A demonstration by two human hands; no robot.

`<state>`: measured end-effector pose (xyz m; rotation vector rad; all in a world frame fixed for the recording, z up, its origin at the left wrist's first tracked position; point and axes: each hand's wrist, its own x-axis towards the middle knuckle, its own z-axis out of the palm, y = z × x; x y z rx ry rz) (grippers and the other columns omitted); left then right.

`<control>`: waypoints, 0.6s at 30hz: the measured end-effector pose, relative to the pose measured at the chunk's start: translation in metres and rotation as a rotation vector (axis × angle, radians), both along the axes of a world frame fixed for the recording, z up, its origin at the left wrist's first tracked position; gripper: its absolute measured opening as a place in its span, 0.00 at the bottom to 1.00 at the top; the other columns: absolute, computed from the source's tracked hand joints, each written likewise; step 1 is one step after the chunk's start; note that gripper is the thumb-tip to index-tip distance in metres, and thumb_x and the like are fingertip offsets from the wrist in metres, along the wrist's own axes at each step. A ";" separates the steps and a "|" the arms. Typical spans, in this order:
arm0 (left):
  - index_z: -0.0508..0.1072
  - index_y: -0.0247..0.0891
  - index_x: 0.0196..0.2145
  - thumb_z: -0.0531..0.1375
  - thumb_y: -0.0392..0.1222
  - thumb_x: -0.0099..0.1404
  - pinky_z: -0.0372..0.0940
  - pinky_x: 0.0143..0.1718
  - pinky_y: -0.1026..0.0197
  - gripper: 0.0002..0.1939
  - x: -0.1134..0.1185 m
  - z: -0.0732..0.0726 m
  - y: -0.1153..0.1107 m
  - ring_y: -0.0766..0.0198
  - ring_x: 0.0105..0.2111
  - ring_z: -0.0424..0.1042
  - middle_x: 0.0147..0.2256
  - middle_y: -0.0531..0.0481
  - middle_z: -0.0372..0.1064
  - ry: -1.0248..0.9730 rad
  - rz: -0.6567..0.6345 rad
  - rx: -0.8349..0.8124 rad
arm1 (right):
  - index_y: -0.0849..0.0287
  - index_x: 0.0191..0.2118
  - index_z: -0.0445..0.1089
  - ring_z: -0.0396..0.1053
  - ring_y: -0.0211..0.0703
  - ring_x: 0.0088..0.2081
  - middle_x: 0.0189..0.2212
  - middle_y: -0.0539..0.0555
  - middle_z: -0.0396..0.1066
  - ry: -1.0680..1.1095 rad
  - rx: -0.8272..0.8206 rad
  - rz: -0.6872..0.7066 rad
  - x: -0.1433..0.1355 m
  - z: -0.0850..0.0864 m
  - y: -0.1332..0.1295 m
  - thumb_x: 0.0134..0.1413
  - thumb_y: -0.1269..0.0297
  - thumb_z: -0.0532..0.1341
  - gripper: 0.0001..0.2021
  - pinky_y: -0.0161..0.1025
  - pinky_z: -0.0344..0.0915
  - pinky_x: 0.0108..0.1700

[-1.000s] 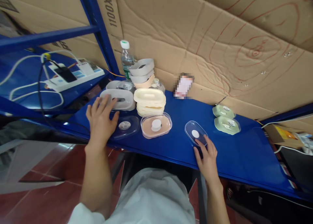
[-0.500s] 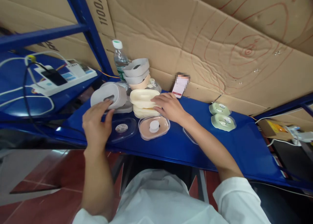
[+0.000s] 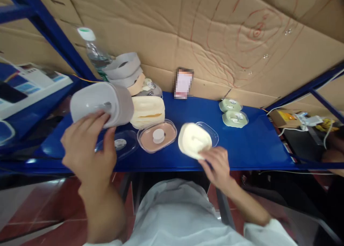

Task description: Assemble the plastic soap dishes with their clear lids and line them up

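Observation:
At the left, my left hand (image 3: 90,149) grips the near edge of a grey-white oval container (image 3: 102,103), raised and tilted. My right hand (image 3: 216,165) pinches the lower right edge of a cream oval piece (image 3: 193,140), which partly covers a clear lid (image 3: 212,133). More cream pieces are stacked (image 3: 147,111) beside the grey container. Before that stack, a pinkish oval container (image 3: 150,140) has a white round label on it. Another clear lid (image 3: 127,143) with a round label lies partly behind my left hand.
Grey and peach bands (image 3: 123,70) are piled by a water bottle (image 3: 96,54). A phone (image 3: 183,83) leans on the cardboard. Two green containers (image 3: 234,119) stand on the blue table (image 3: 255,142) at the right. A power strip (image 3: 34,91) lies far left.
My right hand has moved from the cream stack to the right and now holds a cream piece over the clear lid. The grey-white container appears nearer and raised in my left hand. The view has shifted.

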<state>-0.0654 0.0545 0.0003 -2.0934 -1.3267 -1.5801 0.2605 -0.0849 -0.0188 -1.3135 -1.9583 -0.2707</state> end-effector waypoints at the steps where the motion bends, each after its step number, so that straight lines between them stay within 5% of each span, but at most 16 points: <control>1: 0.74 0.43 0.65 0.65 0.36 0.72 0.63 0.67 0.39 0.25 0.012 0.007 -0.013 0.49 0.64 0.74 0.62 0.44 0.76 -0.003 -0.047 -0.001 | 0.55 0.58 0.76 0.77 0.49 0.46 0.43 0.55 0.82 -0.021 -0.040 -0.007 0.001 -0.013 -0.021 0.69 0.71 0.66 0.15 0.49 0.66 0.54; 4: 0.65 0.56 0.71 0.64 0.32 0.71 0.59 0.71 0.39 0.36 0.058 0.017 -0.057 0.52 0.65 0.72 0.64 0.52 0.74 0.151 -0.328 -0.078 | 0.54 0.57 0.77 0.78 0.49 0.46 0.44 0.55 0.83 -0.120 -0.173 -0.024 0.006 -0.044 -0.052 0.71 0.70 0.64 0.13 0.49 0.68 0.54; 7: 0.64 0.55 0.72 0.57 0.29 0.74 0.61 0.69 0.40 0.33 0.102 0.006 -0.095 0.53 0.63 0.73 0.63 0.54 0.75 0.285 -0.589 -0.206 | 0.50 0.56 0.78 0.79 0.52 0.50 0.48 0.56 0.83 -0.159 -0.311 0.018 0.024 -0.056 -0.048 0.73 0.64 0.62 0.12 0.52 0.72 0.56; 10: 0.67 0.50 0.70 0.54 0.29 0.75 0.61 0.66 0.41 0.30 0.129 -0.022 -0.114 0.53 0.60 0.75 0.61 0.51 0.77 0.337 -0.588 -0.261 | 0.53 0.62 0.75 0.76 0.58 0.58 0.56 0.61 0.80 -0.084 -0.357 0.028 0.053 -0.053 -0.031 0.75 0.58 0.57 0.17 0.57 0.73 0.59; 13: 0.72 0.49 0.66 0.55 0.30 0.75 0.60 0.64 0.41 0.27 0.140 -0.047 -0.116 0.52 0.57 0.75 0.60 0.49 0.78 0.392 -0.524 -0.320 | 0.54 0.66 0.71 0.69 0.58 0.68 0.65 0.63 0.72 -0.037 -0.350 -0.110 0.080 -0.047 -0.015 0.77 0.60 0.53 0.20 0.60 0.67 0.65; 18: 0.76 0.48 0.61 0.56 0.31 0.76 0.60 0.55 0.42 0.22 0.144 -0.053 -0.109 0.51 0.53 0.75 0.59 0.48 0.78 0.469 -0.466 -0.334 | 0.52 0.54 0.79 0.72 0.57 0.65 0.55 0.57 0.81 -0.018 -0.326 -0.233 0.101 -0.047 0.000 0.76 0.59 0.58 0.12 0.61 0.63 0.66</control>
